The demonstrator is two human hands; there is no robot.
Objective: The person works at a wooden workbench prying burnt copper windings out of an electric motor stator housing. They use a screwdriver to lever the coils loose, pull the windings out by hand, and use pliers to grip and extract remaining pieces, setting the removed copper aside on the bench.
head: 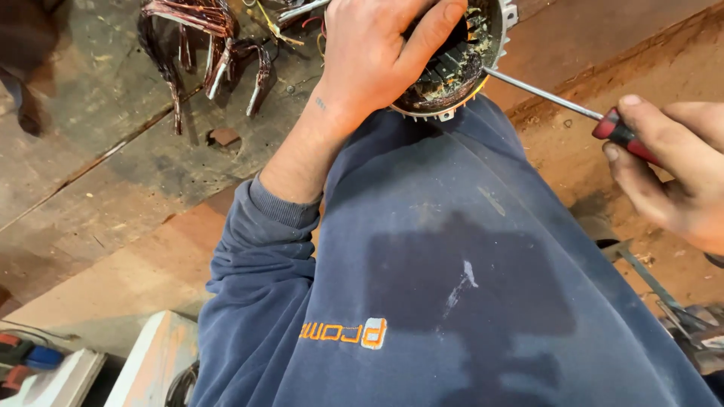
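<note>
Two bare hands work around a round motor stator [460, 64] that sits at the top of the view, resting on the person's blue-clad knee [452, 249]. The left hand [373, 56] lies over the stator's near-left side, its fingers [437, 26] curled together across the rim and into the dark slotted core, gripping it. The right hand [671, 169] is well to the right of the stator and lower; its fingers are clamped on the red and black handle of a screwdriver [573, 103]. The screwdriver's thin metal shaft runs up and left from the handle, and its tip meets the stator's right edge, just under the rim. Left of the stator, on the worn floor [98, 173], lies a tangle of pulled copper windings [207, 45] with bent loops and loose ends. Below the stator, a blue sleeve [260, 249] covers the left forearm up to the wrist. Far below and to the left of the stator stands a white block [154, 358], with small coloured tools [26, 358] beside it.
</note>
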